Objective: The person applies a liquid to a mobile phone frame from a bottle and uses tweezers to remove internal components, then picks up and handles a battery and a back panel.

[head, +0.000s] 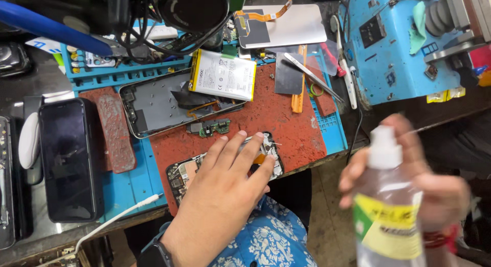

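Note:
My left hand (222,188) lies flat, fingers apart, on an opened phone body (180,176) at the front edge of the red work mat (286,119). My right hand (434,185) is off the bench to the right, closed around a clear spray bottle (388,211) with a white nozzle and a yellow-green label; it is blurred. A second opened phone frame (153,106) lies on the mat further back, with a white battery (223,74) resting at its top right corner. A small green circuit board (209,128) sits between the two phones.
A black phone (69,159) lies at the left on the blue mat (128,185). Tweezers (312,77), an orange pry tool (298,93) and a screen panel with an orange flex cable (286,24) lie at the back. A blue machine (394,52) stands at the right. A white cable (117,216) crosses the front edge.

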